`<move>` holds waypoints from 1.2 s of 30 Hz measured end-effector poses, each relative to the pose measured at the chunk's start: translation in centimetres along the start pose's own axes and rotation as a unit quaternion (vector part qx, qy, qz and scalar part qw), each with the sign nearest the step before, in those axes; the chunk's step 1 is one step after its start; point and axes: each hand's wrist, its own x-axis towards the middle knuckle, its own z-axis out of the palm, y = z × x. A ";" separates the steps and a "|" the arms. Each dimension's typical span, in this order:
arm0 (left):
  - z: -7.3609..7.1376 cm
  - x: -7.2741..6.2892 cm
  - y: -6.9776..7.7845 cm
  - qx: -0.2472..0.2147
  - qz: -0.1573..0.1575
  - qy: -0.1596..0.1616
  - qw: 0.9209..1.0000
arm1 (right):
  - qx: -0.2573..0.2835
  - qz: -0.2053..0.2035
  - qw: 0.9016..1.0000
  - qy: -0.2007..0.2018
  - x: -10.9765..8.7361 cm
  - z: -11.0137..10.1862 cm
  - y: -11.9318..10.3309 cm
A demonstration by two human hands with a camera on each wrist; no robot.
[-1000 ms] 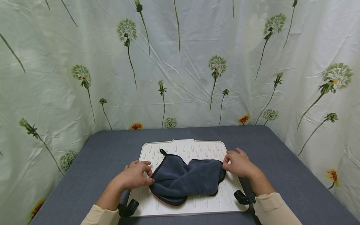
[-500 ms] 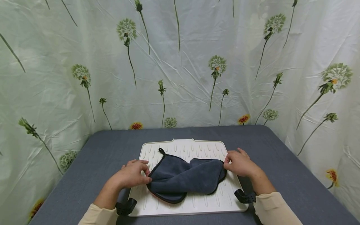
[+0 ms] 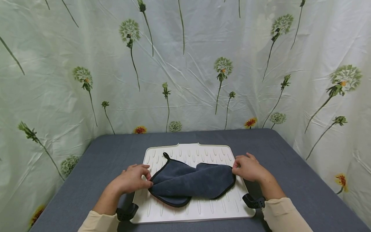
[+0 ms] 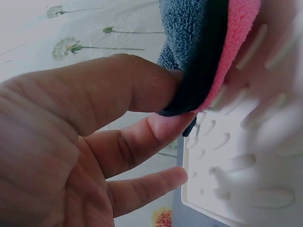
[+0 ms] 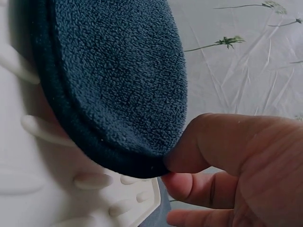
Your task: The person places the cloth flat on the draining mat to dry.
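Note:
A dark blue-grey cloth (image 3: 194, 182) with black edging and a small hanging loop (image 3: 166, 156) stretches between both hands over a white ribbed mat (image 3: 203, 211). Thumb and finger of my left hand (image 3: 130, 178) pinch its left edge; in the left wrist view a pink underside (image 4: 239, 38) shows behind the black trim. My right hand (image 3: 250, 168) pinches the right edge between thumb and forefinger, seen close in the right wrist view beside the cloth (image 5: 123, 71). A diagonal fold crosses the cloth's middle. Part of the lower layer is hidden under that fold.
The mat lies on a table (image 3: 116, 151) covered in dark grey fabric. Behind and at the sides hangs a white curtain (image 3: 191, 71) printed with dandelions. Black wrist mounts (image 3: 127, 212) sit on both wrists near the mat's front corners.
My left hand has moved left and slightly up, and my right hand slightly right. The cloth between them is pulled wider and its fold is tauter.

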 end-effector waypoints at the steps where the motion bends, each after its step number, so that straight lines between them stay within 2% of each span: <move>1: 0.0 0.0 -0.1 0.000 0.000 0.001 1.000 | 0.001 0.000 1.000 -0.002 0.0 0.0 0.0; 8: 0.1 0.0 -0.2 0.011 -0.007 0.022 1.000 | -0.012 0.008 1.000 -0.024 -0.2 0.3 -0.2; 15: 0.1 -0.1 0.7 0.023 -0.014 0.048 0.998 | -0.014 0.013 0.999 -0.046 -0.1 0.3 -0.6; 21: -0.1 -0.5 2.0 0.034 0.012 0.065 0.997 | -0.003 0.013 0.999 -0.050 0.0 0.2 -0.5; 26: 0.1 -1.0 3.0 0.031 0.032 0.079 0.996 | -0.006 0.002 1.000 -0.021 -0.1 0.3 -0.4; 28: 0.4 -1.0 3.5 0.026 0.048 0.086 0.995 | -0.006 -0.001 1.000 -0.008 -0.1 0.2 -0.5; 32: 1.2 -1.1 4.7 0.018 0.101 0.091 0.991 | -0.001 -0.004 1.000 -0.001 -0.2 0.0 -0.8; 36: 2.4 -1.5 6.1 0.020 0.156 0.071 0.985 | 0.003 -0.008 1.000 -0.004 -0.1 -0.1 -0.9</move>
